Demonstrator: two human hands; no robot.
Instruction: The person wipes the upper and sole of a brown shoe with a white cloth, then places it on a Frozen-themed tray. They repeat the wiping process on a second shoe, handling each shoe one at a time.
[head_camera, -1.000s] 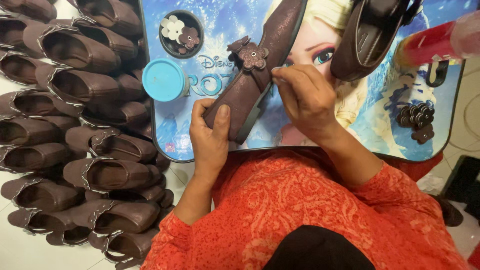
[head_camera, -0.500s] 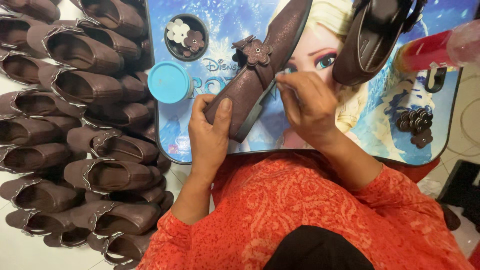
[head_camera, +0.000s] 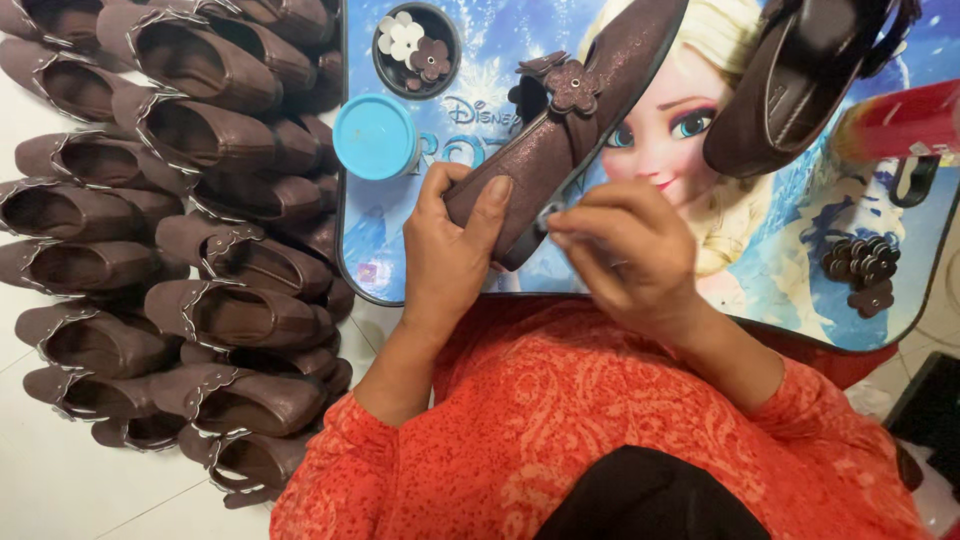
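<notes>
Rows of brown shoes (head_camera: 150, 250) are stacked on the floor at far left, openings facing up. A round blue lid (head_camera: 374, 136) lies on the picture-printed worktop (head_camera: 790, 290), below a small dark bowl (head_camera: 417, 48) of flower trims. The left hand (head_camera: 450, 250) is closed around the toe end of a brown shoe (head_camera: 570, 120), thumb laid on top; the shoe is held tilted over the worktop, and a flower trim (head_camera: 573, 87) is fixed on its strap. The right hand (head_camera: 630, 260) is held just beside the shoe's lower edge, fingertips pressed together; what is pinched cannot be told. Another shoe (head_camera: 790, 80) is seen upper right, a pile of trims (head_camera: 865, 268) lower right.
</notes>
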